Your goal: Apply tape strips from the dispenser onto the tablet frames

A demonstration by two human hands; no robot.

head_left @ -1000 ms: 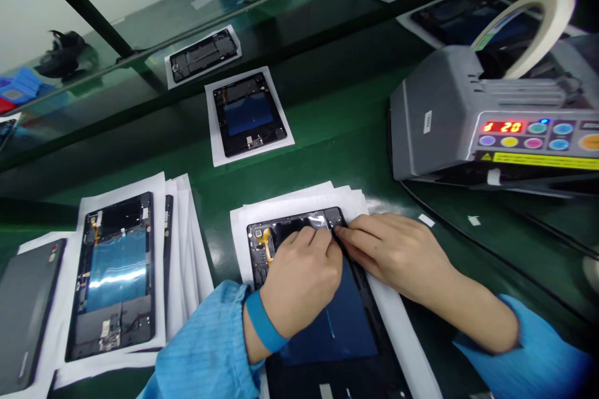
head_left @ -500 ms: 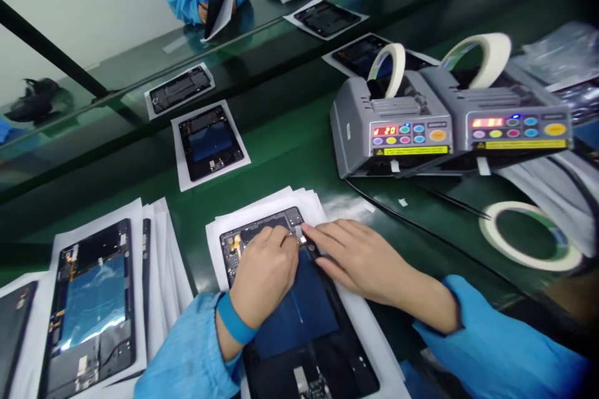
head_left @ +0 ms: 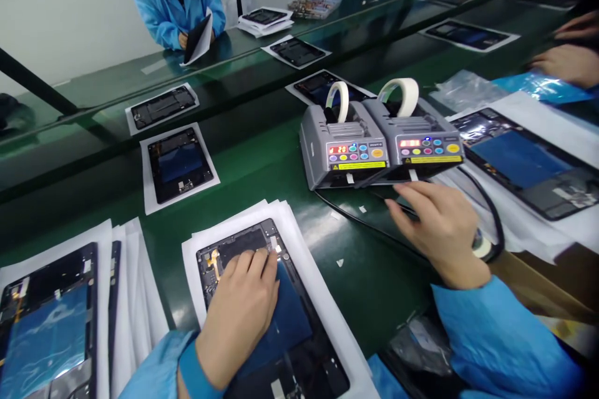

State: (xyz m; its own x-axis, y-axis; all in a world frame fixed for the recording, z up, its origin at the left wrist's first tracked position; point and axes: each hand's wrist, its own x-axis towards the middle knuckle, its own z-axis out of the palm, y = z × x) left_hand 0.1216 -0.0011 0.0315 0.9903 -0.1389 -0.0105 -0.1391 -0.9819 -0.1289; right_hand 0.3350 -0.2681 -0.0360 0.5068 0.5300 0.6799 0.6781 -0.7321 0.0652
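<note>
An opened tablet body with a blue inner panel lies on a stack of white sheets in front of me. My left hand rests on it, fingers stretched flat and pressing on its upper part. My right hand is out to the right above the green belt, just below two grey tape dispensers. Its fingers are curled downward beside a black cable and a thin black tool; nothing is plainly in them.
More open tablets on white sheets lie at the left, on the belt ahead and at the right. A tape roll lies by my right wrist. People in blue coats work across the bench; another person's hands show at far right.
My right hand has left the tablet's top edge and swung right toward the tape dispensers. My left hand stays pressed on the tablet. The view has lifted and turned right.
</note>
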